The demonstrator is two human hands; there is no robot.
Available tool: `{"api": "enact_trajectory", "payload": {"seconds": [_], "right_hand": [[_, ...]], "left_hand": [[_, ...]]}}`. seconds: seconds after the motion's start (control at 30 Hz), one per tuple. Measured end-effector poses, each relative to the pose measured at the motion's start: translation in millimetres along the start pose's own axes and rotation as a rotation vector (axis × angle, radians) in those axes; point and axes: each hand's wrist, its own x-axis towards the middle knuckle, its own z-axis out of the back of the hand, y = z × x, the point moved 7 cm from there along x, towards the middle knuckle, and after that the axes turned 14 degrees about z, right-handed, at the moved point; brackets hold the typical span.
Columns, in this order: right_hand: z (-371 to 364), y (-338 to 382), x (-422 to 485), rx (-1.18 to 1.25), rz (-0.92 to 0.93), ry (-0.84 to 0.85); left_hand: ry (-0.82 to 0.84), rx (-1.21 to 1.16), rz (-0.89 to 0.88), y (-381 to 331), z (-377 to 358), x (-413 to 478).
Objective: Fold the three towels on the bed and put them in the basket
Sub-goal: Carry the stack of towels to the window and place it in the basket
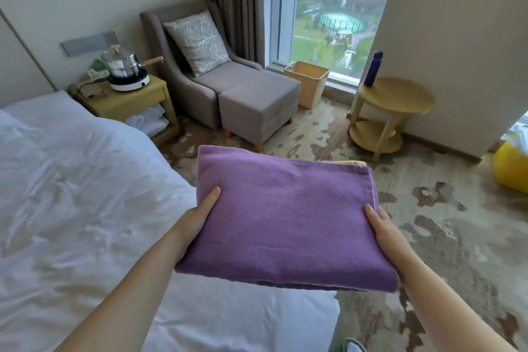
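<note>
A folded purple towel (285, 217) lies on top of a stack held in the air past the bed's corner. A pale yellow edge of another folded towel (355, 163) peeks out at the stack's far right. My left hand (197, 214) grips the stack's left side with the thumb on top and the fingers hidden underneath. My right hand (380, 226) grips the right side the same way. The woven beige basket (307, 83) stands on the floor by the window, far ahead of the stack.
The white bed (71, 194) fills the left. A grey armchair (183, 60) and footstool (257, 106) stand ahead, with a nightstand (137, 100) bearing a pot. A round wooden side table (394, 100) with a blue bottle is at right, and a yellow container (511, 168) at the far right.
</note>
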Motion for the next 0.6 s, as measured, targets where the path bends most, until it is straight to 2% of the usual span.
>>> {"api": "enact_trajectory", "payload": {"seconds": [0.17, 0.37, 0.6], "right_hand": [[71, -12, 50, 0.081, -0.02, -0.002], [176, -38, 156, 0.073, -0.034, -0.006], [264, -28, 269, 0.041, -0.045, -0.029]], "left_hand": [[-0.003, 0.043, 0.001, -55, -76, 21], [0.066, 0.04, 0.047, -128, -181, 71], [0.041, -0.018, 0.033, -225, -278, 110]]}}
